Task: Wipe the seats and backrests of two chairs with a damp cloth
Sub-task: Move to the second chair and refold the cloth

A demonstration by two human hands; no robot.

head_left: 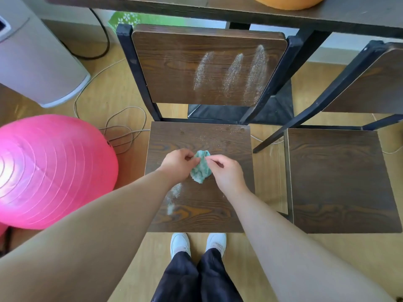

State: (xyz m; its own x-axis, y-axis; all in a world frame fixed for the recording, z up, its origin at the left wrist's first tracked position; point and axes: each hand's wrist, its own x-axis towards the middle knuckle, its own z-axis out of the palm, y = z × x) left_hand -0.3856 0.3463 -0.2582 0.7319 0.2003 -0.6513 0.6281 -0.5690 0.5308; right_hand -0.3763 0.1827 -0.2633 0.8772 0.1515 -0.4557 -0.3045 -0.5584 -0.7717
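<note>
**Green cloth (200, 166) pinched in both hands over the centre chair's seat (207, 214).**

At mid-frame, the left hand (177, 163) and right hand (226, 173) each nip an edge of the cloth with curled fingertips. White streaks (233, 70) mark the backrest (174, 68) above. A bunched cloth would probably smear the powder or sweep it onto the floor instead of lifting it.

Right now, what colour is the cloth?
Mottled green and white cloth, best in the head view.
</note>
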